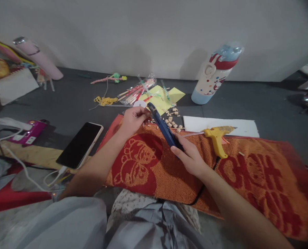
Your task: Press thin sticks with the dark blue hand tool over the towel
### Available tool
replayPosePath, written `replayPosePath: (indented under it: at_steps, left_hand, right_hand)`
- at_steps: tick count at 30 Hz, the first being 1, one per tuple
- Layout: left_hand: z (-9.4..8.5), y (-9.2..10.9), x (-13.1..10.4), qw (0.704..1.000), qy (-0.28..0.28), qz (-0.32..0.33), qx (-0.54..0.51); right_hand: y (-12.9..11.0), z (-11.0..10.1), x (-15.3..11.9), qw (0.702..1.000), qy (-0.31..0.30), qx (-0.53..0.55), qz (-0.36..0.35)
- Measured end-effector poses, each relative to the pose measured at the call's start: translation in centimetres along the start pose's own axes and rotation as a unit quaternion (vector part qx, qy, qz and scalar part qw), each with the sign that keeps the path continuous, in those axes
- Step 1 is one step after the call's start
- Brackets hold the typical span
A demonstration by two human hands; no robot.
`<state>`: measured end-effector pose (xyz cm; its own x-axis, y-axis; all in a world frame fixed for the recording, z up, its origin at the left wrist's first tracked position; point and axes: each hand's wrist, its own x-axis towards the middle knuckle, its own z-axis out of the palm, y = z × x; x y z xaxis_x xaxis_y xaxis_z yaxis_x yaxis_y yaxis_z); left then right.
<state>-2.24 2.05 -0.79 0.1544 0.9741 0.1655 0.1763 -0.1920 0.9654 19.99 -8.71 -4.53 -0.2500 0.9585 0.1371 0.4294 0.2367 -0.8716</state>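
Note:
My right hand (189, 154) grips a long dark blue tool (163, 126) by its lower end. The tool stands tilted, its upper end leaning towards my left hand; its exact kind does not show. My left hand (136, 118) is pinched close beside that upper end, and whatever its fingertips hold is hidden. Small bundles of cut wooden sticks (171, 121) lie just behind the tool. Under both hands spreads an orange and red towel (177, 180). A yellow glue gun (217, 138) rests on it to the right of my right hand.
A white strip (221, 125) and a tilted-looking bottle (212, 79) are at the right. Yellow paper (156, 98), wrapped sticks (138, 90) and yellow yarn (105, 101) lie behind. At the left are a phone (80, 145), a purple power strip (29, 133) and a pink flask (40, 58).

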Motion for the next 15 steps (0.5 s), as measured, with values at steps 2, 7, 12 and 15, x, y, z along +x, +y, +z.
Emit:
replayPosePath:
  at_steps: [2,7,12,15]
  left_hand:
    - [0.11,-0.01,-0.05,1.000,0.012,0.001,0.018]
    - [0.46,-0.01,-0.19,0.996,0.048,0.021,0.075]
    - [0.42,-0.42,-0.32,0.989,0.058,0.045,0.125]
    - [0.25,-0.75,-0.38,0.981,0.062,0.066,0.174]
  right_hand:
    - [0.00,0.12,0.00,1.000,0.008,0.005,0.005]
    - [-0.31,0.32,0.06,0.999,0.015,0.033,0.009]
    - [-0.87,0.47,0.06,0.997,0.006,0.074,0.030]
    - [-0.95,0.61,0.06,0.995,0.010,0.085,0.044]
